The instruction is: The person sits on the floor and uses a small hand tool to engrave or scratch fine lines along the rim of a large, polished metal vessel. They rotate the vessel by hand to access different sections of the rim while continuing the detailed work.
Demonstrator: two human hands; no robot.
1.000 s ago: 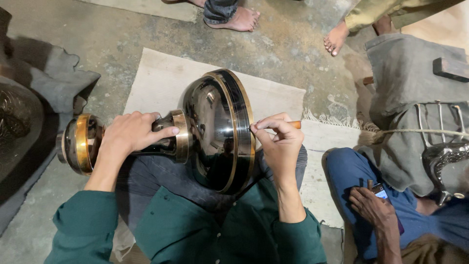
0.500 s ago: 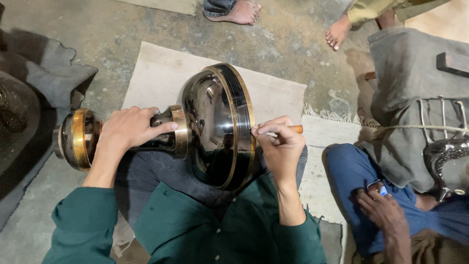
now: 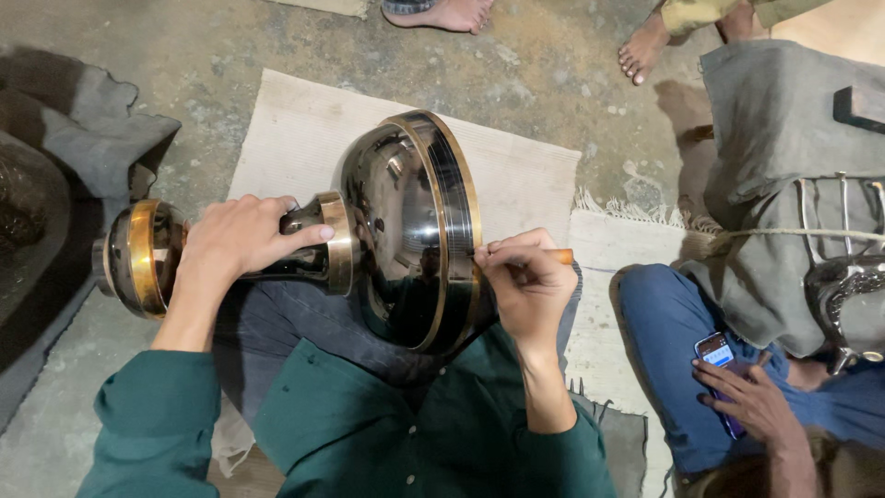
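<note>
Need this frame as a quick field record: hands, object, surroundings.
left hand: wrapped around the narrow neck of the metal vessel
right hand: pinching a thin orange-handled tool against the vessel's brass rim
vessel: dark, glossy, brass bands, lying sideways across the lap
under it: pale woven mat on concrete floor
nearby: another person's hand on a phone

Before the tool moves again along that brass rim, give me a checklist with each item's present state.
1. Left hand wrapped round the stem of the dark metal vessel: ok.
2. Vessel lying on its side across the lap: ok.
3. Right hand holding the orange-handled tool in a pinch grip: ok.
4. Tool tip touching the brass rim: cannot tell, fingers hide it.
5. Neighbour's hand with phone apart from the work: ok.
6. Woven mat under the work: ok.
</note>
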